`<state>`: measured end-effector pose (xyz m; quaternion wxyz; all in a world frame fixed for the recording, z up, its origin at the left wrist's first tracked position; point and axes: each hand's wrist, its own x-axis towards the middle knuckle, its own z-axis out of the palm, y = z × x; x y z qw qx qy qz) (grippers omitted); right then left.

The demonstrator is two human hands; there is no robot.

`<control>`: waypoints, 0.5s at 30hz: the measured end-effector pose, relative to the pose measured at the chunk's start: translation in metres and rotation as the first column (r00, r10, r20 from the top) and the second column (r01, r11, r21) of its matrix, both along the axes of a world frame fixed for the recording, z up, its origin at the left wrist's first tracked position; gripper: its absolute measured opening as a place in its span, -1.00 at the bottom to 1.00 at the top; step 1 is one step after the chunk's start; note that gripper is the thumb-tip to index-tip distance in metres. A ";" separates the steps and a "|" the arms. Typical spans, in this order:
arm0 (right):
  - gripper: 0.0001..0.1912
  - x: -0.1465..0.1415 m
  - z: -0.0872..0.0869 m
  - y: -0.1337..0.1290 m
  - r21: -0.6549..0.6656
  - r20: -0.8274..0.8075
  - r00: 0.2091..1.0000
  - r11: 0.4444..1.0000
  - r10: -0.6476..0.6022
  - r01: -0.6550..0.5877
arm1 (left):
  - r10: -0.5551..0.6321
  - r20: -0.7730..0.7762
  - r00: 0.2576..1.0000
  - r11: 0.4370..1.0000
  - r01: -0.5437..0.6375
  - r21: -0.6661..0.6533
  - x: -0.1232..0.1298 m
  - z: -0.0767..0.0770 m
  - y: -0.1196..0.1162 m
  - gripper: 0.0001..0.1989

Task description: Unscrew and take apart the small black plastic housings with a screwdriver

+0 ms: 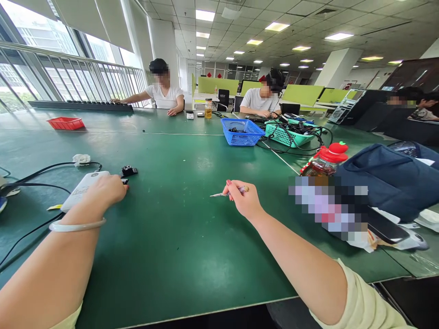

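My right hand [244,198] is closed in a pinch around a small precision screwdriver [222,195]. Its thin tip points left above the green table [192,256], and its round end shows beside my thumb. On the left, my left hand [109,191] is closed, fingers curled down, with a small black piece [125,181] showing at the fingertips. A white power-bank-like box [82,189] lies partly under that hand and wrist. Just beyond the fingers stands a small black part [128,171] with a shiny top.
Black cables [37,185] run along the left. Farther off are a red tray [66,123], a blue basket [242,132] and a green basket [291,135] heaped with cables. A red-lidded jar [329,160], navy bag [387,183] and phone [386,224] lie right. Several people sit beyond.
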<state>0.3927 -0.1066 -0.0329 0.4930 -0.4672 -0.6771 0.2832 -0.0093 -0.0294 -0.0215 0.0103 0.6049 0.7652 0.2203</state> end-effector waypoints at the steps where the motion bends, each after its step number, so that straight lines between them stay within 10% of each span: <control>1: -0.45 0.000 0.000 0.000 -0.001 0.000 1.000 1.000 0.001 -0.001 | 0.029 -0.043 0.999 0.999 -0.030 -0.022 0.004 0.005 -0.004 -0.77; 7: -0.45 0.000 -0.001 0.000 -0.006 -0.007 1.000 1.000 -0.005 0.005 | 0.118 -0.287 0.951 0.993 -0.106 0.057 0.016 0.023 -0.019 -0.42; 15: -0.46 0.000 -0.001 0.001 0.003 0.000 1.000 1.000 -0.004 0.004 | -0.083 -0.348 0.934 0.989 0.033 -0.147 -0.007 -0.005 -0.001 -0.53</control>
